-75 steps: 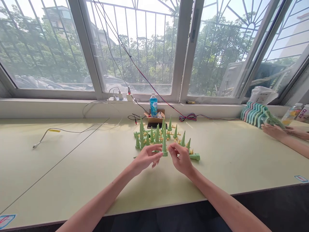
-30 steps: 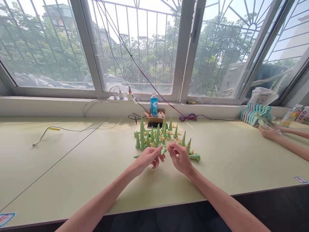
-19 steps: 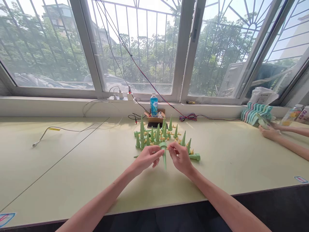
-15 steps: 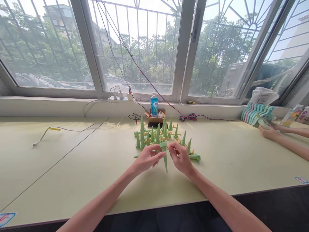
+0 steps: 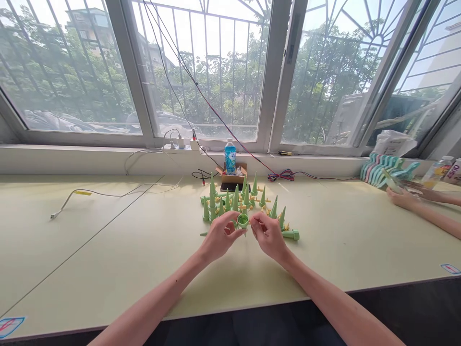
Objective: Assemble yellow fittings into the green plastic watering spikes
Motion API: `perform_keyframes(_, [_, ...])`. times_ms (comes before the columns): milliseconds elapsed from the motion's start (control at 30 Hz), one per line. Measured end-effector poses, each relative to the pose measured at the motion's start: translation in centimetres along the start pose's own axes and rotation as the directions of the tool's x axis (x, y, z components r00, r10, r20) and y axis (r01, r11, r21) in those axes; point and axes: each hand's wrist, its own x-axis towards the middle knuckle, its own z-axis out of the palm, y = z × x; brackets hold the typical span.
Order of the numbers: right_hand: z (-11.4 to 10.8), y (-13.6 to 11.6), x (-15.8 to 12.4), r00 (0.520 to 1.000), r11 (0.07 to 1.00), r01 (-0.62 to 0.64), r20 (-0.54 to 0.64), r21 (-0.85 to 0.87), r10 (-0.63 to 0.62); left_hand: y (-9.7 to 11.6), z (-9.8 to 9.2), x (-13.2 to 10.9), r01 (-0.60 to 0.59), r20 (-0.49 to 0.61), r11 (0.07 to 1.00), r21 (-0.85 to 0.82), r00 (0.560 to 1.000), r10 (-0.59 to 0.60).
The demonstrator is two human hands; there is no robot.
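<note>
My left hand (image 5: 220,236) grips a green plastic watering spike (image 5: 243,220) between thumb and fingers. Its round hollow end faces me, and the point is mostly hidden beneath. Close beside that rim, on the right, my right hand (image 5: 268,233) is closed in a pinch; a tiny yellowish bit shows at the fingertips, too small to name. Just beyond both hands stand several more green spikes (image 5: 254,185), points up, with yellow valve pieces (image 5: 264,200) among them. One spike (image 5: 291,234) lies on its side to the right of my right hand.
Behind the spikes, a blue-labelled bottle (image 5: 230,157) stands in a small cardboard box (image 5: 233,178), with a dark phone-like slab (image 5: 232,187) in front. A white cable (image 5: 104,194) crosses the table's left. At far right, another person's hands (image 5: 401,198) work near pastel hangers (image 5: 382,170).
My left hand has tilted the spike, so its open end now faces me rather than its side. My right hand stays almost still. At far right, a hanger has shifted rightward.
</note>
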Motion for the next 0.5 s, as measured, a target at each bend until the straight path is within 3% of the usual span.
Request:
perform_keyframes(267, [-0.09, 0.04, 0.12, 0.998, 1.0, -0.002, -0.055, -0.006, 0.002, 0.13, -0.15, -0.14, 0.022, 0.049, 0.996, -0.09, 0.999, -0.018])
perform_keyframes(400, [-0.21, -0.07, 0.2, 0.997, 0.999, -0.003, -0.08, -0.035, 0.0, 0.5, -0.49, 0.08, 0.141, 0.105, 0.961, -0.24, 0.987, -0.119])
perform_keyframes(500, [-0.23, -0.18, 0.18, 0.998, 0.998, 0.012, -0.068, -0.059, -0.016, 0.52, -0.58, 0.36, 0.297, 0.223, 0.883, -0.364, 0.948, -0.228])
